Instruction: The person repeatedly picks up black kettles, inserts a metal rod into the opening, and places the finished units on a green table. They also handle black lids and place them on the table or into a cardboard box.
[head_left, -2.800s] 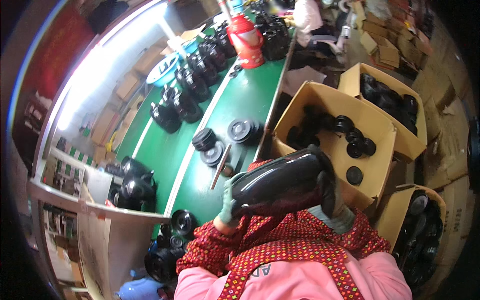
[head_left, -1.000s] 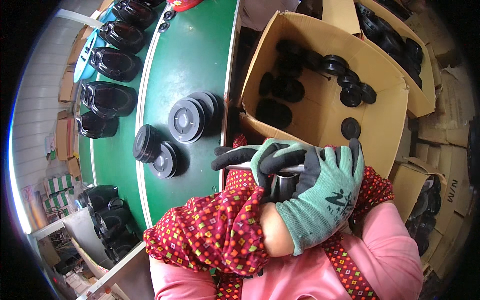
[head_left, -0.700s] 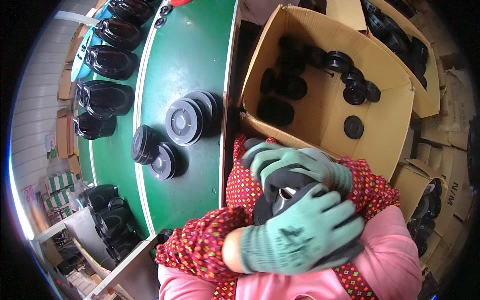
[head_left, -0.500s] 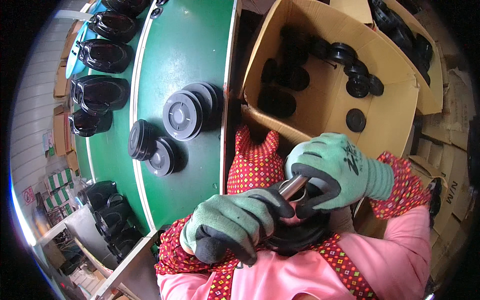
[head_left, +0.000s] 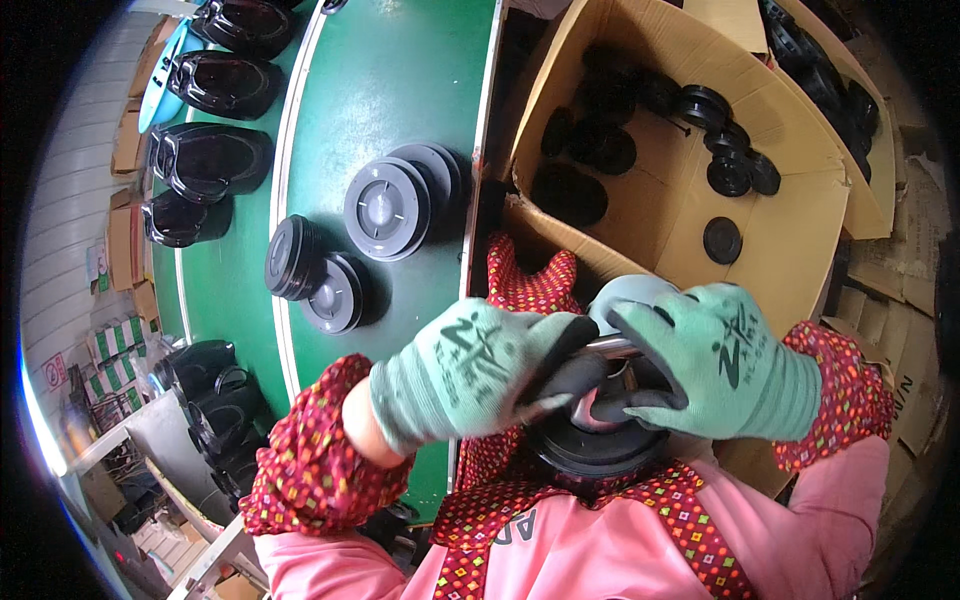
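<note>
In front of my chest, both hands, in green gloves with black palms, are closed around one small piece of work. My left hand [head_left: 475, 375] grips the left end of a shiny metal tube [head_left: 618, 346], its fingertips bent inward. My right hand [head_left: 725, 365] pinches the tube's right side, with the thumb lower down. Just below them sits a black round base [head_left: 590, 450], near my apron. Behind the fingers, a pale grey rounded piece [head_left: 635, 292] shows. The gloves hide how these parts join.
At left, grey discs [head_left: 385, 208] and stacked black discs [head_left: 296, 258] lie on a green work surface [head_left: 400, 95]. Glossy black housings [head_left: 215, 160] line its far side. An open cardboard box [head_left: 790, 235] holding several black round parts stands ahead on the right.
My left hand has moved up and right, turning its back upward. The metal tube has swung from steeply slanted to nearly level. My right hand has shifted slightly right.
</note>
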